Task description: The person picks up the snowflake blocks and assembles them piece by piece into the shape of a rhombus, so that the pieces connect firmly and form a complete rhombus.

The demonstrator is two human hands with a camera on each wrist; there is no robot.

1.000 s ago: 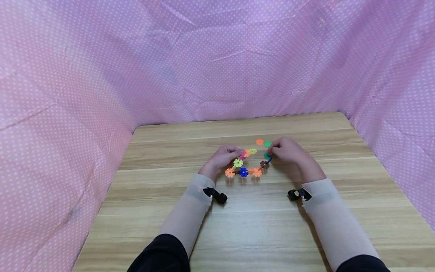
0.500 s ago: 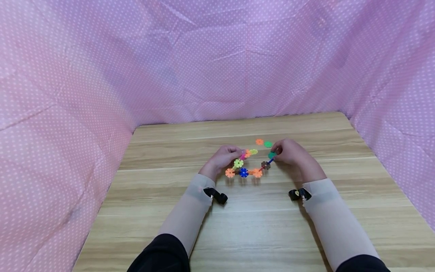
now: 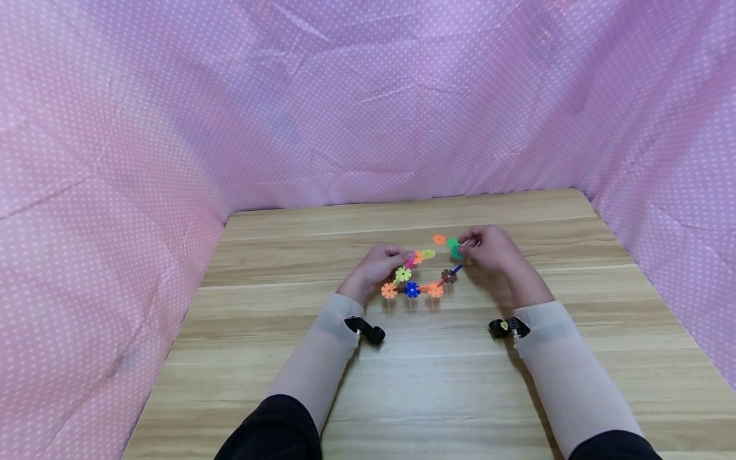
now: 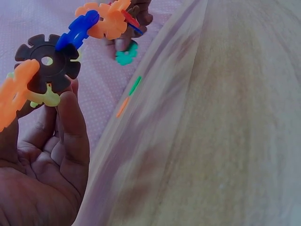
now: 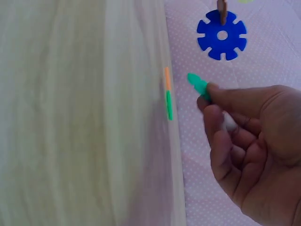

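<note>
My left hand holds a curved chain of notched plastic discs above the table, its fingers gripping the left part. In the left wrist view the chain shows an orange disc, a black disc and a blue disc slotted edge to edge. My right hand pinches a loose green disc between thumb and fingers. The right wrist view shows a gap between this disc and the blue disc at the chain's right end. A yellow disc ends the chain's other side.
On the wooden table, an orange disc and another green disc lie side by side beyond the chain. Pink dotted cloth hangs behind the table and along its sides.
The green disc in my right hand has moved from right by the chain's blue end to a little farther off, toward the table's back. My left hand and the chain have barely moved.
</note>
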